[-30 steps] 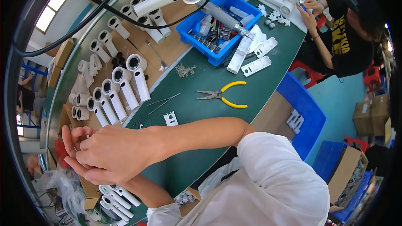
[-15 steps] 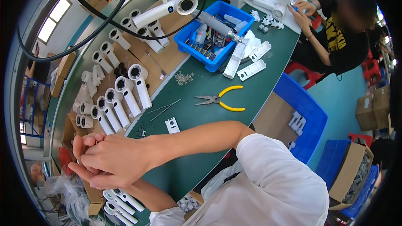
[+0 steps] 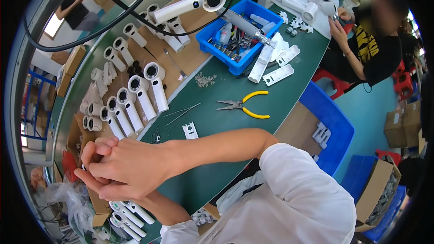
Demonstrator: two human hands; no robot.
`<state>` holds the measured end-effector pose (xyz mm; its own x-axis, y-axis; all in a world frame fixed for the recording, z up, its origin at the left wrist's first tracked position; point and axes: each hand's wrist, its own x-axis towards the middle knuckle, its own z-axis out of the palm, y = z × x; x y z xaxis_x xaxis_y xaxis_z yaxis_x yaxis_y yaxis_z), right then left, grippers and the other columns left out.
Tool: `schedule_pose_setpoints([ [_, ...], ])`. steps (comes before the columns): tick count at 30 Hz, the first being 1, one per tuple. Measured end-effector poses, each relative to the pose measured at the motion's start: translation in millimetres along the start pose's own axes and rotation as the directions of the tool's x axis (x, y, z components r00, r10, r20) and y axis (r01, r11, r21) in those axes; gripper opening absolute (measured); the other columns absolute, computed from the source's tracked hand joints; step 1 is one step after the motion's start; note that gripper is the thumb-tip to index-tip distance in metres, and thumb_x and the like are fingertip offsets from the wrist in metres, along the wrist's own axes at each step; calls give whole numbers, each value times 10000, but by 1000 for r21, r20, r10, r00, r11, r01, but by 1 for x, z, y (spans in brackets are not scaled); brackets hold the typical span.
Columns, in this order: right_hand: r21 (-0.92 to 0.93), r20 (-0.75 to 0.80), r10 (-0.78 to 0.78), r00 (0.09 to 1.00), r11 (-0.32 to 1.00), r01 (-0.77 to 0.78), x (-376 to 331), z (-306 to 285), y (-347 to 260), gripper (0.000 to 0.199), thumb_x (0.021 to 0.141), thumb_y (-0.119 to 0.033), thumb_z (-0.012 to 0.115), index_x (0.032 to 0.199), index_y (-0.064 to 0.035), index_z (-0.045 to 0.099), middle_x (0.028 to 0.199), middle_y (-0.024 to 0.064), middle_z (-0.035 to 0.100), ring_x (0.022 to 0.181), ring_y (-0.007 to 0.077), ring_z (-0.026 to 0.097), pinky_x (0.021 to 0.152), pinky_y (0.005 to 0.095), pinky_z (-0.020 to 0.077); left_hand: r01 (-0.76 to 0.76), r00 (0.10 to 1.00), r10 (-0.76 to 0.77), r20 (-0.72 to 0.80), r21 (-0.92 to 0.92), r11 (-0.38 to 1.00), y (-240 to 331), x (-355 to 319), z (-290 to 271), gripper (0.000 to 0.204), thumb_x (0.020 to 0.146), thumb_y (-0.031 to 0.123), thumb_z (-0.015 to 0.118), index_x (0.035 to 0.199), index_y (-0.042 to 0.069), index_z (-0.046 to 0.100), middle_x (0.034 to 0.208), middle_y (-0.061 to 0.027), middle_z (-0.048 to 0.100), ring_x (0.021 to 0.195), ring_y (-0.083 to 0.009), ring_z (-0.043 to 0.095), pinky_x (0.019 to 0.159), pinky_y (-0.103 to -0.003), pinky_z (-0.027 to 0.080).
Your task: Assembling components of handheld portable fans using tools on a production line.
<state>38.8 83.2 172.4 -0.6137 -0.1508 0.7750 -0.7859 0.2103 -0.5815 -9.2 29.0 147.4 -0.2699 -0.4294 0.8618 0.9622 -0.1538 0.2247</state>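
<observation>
My right hand (image 3: 135,167) lies over my left hand (image 3: 92,153) at the left, above the near edge of the bench. Both have curled fingers pressed together, and whatever lies between them is hidden. Just beyond them, a row of white handheld fans (image 3: 141,97) with round heads rests on brown board. More fan bodies (image 3: 129,217) lie below my left wrist. A white plate with cut-outs (image 3: 190,130) is beside my right forearm. Farther off on the green bench are tweezers (image 3: 183,114) and yellow-handled pliers (image 3: 242,104).
A blue bin (image 3: 235,65) of tools and parts stands mid-bench, with white shell halves (image 3: 278,75) beside it. Small screws (image 3: 205,80) form a pile. Black cables (image 3: 135,11) hang overhead. A large blue crate (image 3: 334,129) sits right; a co-worker (image 3: 368,45) works far right.
The bench and its items appear shifted slightly right in the view. My hands stay pressed together in nearly the same pose. A person with a phone has appeared in the far left background.
</observation>
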Motion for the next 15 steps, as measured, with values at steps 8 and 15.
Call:
schedule_pose_setpoints([
  [8, -83, -50, -53, 997, 995, 49, -4, 2, -3, 280, 831, -273, 593, 752, -9, 546, 1008, 142, 592, 835, 288, 515, 691, 397, 480, 363, 929, -350, 124, -99, 927, 44, 2, 11, 677, 1002, 469, 209, 1368, -64, 412, 1020, -227, 581, 788, -259, 557, 694, -341, 464],
  [15, -8, -59, 59, 997, 998, -59, -29, -20, -26, 219, 809, -266, 689, 817, -70, 592, 957, 88, 623, 891, 238, 600, 744, 344, 485, 758, 618, -685, 387, -63, 649, 57, 16, -8, 780, 1000, 494, 105, 1042, -137, 561, 858, -254, 629, 720, -286, 587, 704, -366, 500],
])
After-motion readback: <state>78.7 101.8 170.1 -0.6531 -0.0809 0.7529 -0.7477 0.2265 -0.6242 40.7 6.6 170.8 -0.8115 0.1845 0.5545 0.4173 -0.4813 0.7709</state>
